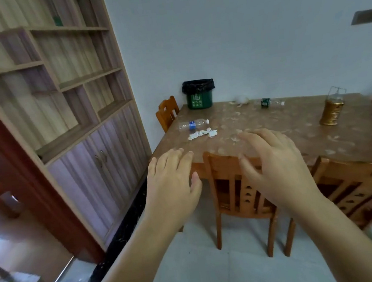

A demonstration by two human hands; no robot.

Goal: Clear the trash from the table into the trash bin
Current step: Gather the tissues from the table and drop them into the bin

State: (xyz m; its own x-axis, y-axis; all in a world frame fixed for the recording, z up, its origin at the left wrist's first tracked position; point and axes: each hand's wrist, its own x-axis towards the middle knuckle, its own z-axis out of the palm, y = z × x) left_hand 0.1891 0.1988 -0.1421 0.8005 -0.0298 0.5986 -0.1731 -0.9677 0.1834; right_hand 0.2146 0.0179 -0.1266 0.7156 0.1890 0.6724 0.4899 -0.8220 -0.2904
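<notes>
Two bare hands reach forward, palms down, toward a brown table (pixel 293 130). The left hand (pixel 173 183) and right hand (pixel 276 168) both have fingers spread apart and hold nothing. A wooden chair (pixel 237 190) is pushed in at the near edge, between the person and the tabletop. On the table's far left corner stands a green trash bin (pixel 196 100) lined with a black bag. Nearer, a clear bottle with a blue label (pixel 192 124) lies on its side, with scraps of white paper (pixel 202 134) just beside it. Farther back lie a crumpled white wad (pixel 241 99) and a bottle with a dark label (pixel 270 102). A gold lantern (pixel 333 109) stands to the right. Wooden shelves (pixel 61 84) fill the left wall.
</notes>
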